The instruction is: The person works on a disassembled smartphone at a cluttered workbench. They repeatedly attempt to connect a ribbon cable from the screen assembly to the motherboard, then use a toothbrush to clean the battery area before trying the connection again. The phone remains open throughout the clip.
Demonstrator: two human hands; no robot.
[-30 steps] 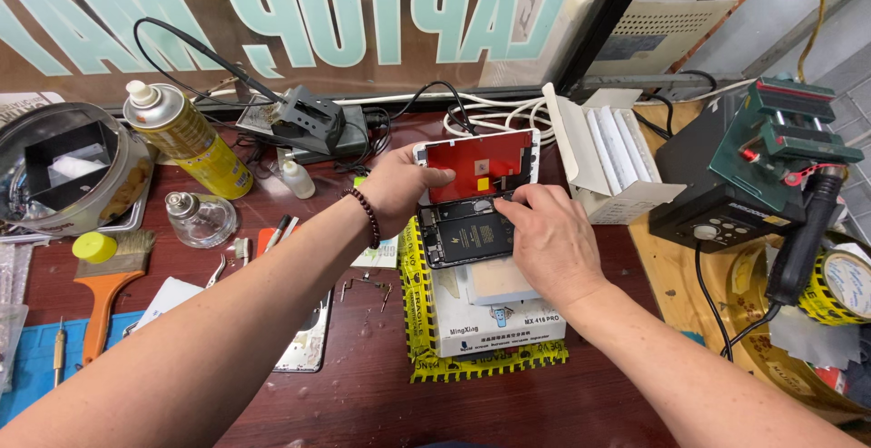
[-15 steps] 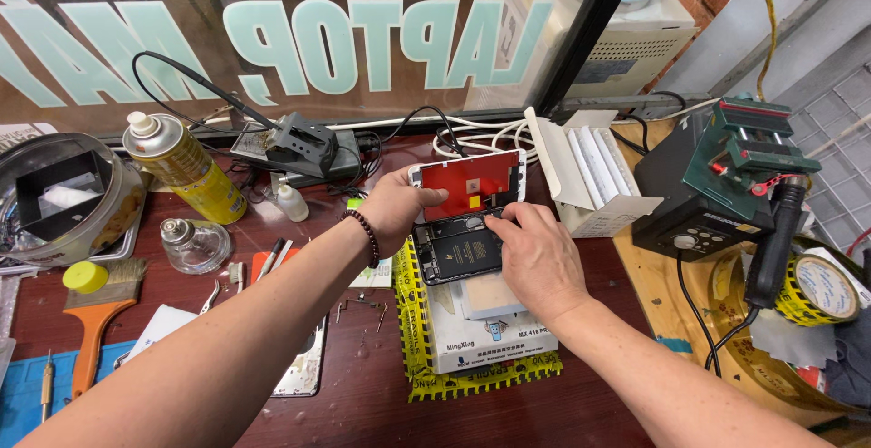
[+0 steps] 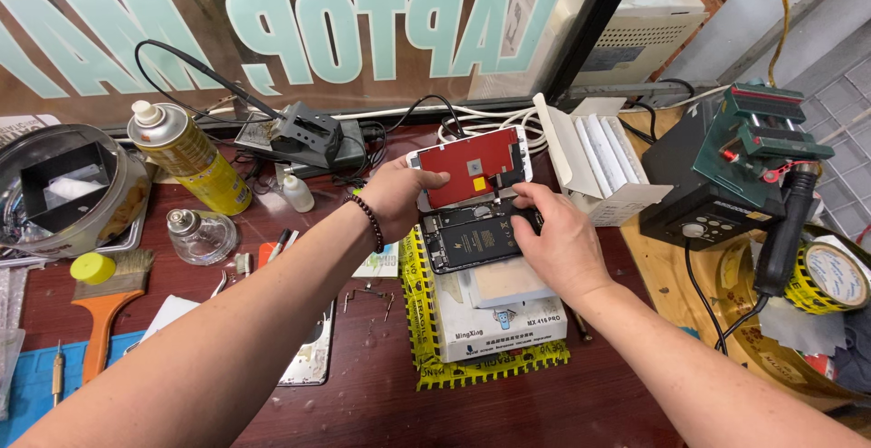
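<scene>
Holding the lifted screen panel [image 3: 472, 168] with my left hand [image 3: 395, 196], right hand [image 3: 555, 241] fingertips pinching at the connector on the opened phone [image 3: 470, 239] mid-desk.

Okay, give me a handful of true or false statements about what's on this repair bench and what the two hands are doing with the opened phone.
1. The left hand holds up the lifted phone screen with the red back. True.
2. The right hand rests on the paintbrush. False: its fingertips are on the opened black phone body; the orange-handled brush with the yellow cap lies far off by the left arm.
3. The yellow spray can with the white nozzle stands upright on the dark red wooden table. True.
4. The phone body lies directly on the table. False: it sits on a white box edged with yellow tape.
5. The left wrist wears a dark bead bracelet. True.
</scene>
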